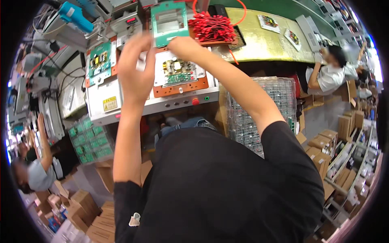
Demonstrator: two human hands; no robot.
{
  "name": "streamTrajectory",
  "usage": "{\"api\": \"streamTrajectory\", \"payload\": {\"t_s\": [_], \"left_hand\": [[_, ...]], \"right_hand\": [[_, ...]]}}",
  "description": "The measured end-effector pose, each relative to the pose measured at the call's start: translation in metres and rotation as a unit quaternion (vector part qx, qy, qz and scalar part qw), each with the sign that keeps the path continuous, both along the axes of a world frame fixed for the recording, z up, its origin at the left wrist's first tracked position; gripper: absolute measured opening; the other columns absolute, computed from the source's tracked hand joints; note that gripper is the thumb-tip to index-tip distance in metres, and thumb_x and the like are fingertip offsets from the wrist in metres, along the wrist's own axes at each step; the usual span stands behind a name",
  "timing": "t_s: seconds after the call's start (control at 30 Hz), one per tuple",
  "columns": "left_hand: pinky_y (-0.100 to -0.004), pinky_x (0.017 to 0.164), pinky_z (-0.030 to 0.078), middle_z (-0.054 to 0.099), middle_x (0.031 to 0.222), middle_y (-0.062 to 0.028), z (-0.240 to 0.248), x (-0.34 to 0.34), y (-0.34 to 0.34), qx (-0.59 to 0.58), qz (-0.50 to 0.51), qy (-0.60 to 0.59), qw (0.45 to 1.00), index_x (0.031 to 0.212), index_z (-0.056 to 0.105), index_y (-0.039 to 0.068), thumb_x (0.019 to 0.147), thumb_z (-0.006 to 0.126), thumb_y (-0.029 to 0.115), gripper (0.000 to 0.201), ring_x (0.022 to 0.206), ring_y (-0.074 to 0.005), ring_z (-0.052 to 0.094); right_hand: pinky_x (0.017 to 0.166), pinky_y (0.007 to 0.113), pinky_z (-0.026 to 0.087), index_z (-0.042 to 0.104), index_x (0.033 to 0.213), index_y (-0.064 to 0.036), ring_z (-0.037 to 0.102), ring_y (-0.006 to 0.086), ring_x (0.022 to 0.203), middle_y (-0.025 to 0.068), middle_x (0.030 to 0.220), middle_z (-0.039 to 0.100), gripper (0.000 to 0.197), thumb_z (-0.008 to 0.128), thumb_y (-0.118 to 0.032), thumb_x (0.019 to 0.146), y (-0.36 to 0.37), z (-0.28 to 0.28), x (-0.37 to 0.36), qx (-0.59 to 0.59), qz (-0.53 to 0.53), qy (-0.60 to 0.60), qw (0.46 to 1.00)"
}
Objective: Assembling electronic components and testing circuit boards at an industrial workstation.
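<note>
My left hand [137, 71] is raised over the left part of the white test machine [146, 107], its fingertips smeared by motion. Thumb and fingers stand apart, with nothing visible between them. Close to the front edge of a raised green fixture lid [159, 28], my right hand [185, 49] has its fingers curled in. What those fingers hold, if anything, is hidden. Below it, a circuit board [178, 71] with yellow and black parts lies in an orange-brown fixture [162, 92]. Left of my left hand, a second board [98, 60] sits on a green fixture.
Red-tipped leads or pins [212, 27] are heaped behind my right hand. The machine's front carries buttons and a red knob [195, 101]. Clear trays [259, 111] stand at right, green boards [89, 139] at left. A blue tool [75, 17] hangs upper left. Co-workers sit both sides.
</note>
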State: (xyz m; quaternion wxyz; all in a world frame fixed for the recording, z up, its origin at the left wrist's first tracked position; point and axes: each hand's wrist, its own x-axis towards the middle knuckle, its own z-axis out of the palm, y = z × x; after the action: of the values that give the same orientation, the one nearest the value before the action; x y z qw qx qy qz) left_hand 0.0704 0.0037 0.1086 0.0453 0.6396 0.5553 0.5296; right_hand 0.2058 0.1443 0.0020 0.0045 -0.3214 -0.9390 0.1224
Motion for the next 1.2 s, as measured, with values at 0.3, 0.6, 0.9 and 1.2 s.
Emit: {"api": "streamTrajectory", "payload": {"t_s": [0.3, 0.6, 0.9, 1.2], "left_hand": [[-0.0329, 0.092, 0.051, 0.059, 0.129, -0.0116, -0.066, 0.016, -0.136, -0.352, -0.076, -0.516, 0.777, 0.140, 0.044, -0.003, 0.095, 0.069, 0.020, 0.056, 0.110, -0.0173, 0.060], [-0.0394, 0.108, 0.043, 0.053, 0.141, -0.0120, -0.073, 0.023, -0.152, -0.209, -0.043, -0.633, 0.744, 0.145, 0.039, -0.001, 0.094, 0.072, 0.024, 0.066, 0.127, -0.0236, 0.053], [-0.0399, 0.109, 0.041, 0.052, 0.142, -0.0119, -0.066, 0.027, -0.148, -0.182, -0.009, -0.625, 0.759, 0.146, 0.039, -0.001, 0.094, 0.071, 0.023, 0.065, 0.130, -0.0241, 0.051], [-0.0358, 0.103, 0.046, 0.055, 0.135, -0.0107, -0.049, 0.034, -0.110, -0.136, -0.066, -0.645, 0.749, 0.142, 0.043, 0.000, 0.091, 0.068, 0.002, 0.057, 0.120, -0.0209, 0.057]], "right_hand": [[0.067, 0.042, 0.055, 0.068, 0.087, -0.0048, 0.066, 0.0333, 0.079, 0.0126, 0.082, 0.063, 0.010, 0.063, -0.008, 0.079, -0.057, 0.083, 0.035, 0.110, -0.022, 0.208, 0.972], [0.079, 0.038, 0.053, 0.073, 0.101, -0.0027, 0.067, 0.0320, 0.089, 0.0138, 0.094, 0.071, 0.018, 0.069, -0.013, 0.087, 0.069, 0.027, 0.122, 0.086, -0.137, 0.318, 0.934], [0.080, 0.044, 0.050, 0.066, 0.094, -0.0019, 0.063, 0.0352, 0.091, 0.0147, 0.092, 0.066, 0.013, 0.066, -0.014, 0.089, 0.115, 0.004, 0.140, 0.112, -0.039, 0.172, 0.978], [0.065, 0.026, 0.044, 0.067, 0.112, -0.0041, 0.054, 0.0110, 0.070, 0.0018, 0.083, 0.060, 0.018, 0.056, -0.011, 0.100, 0.051, 0.114, 0.134, 0.043, -0.203, 0.497, 0.842]]}}
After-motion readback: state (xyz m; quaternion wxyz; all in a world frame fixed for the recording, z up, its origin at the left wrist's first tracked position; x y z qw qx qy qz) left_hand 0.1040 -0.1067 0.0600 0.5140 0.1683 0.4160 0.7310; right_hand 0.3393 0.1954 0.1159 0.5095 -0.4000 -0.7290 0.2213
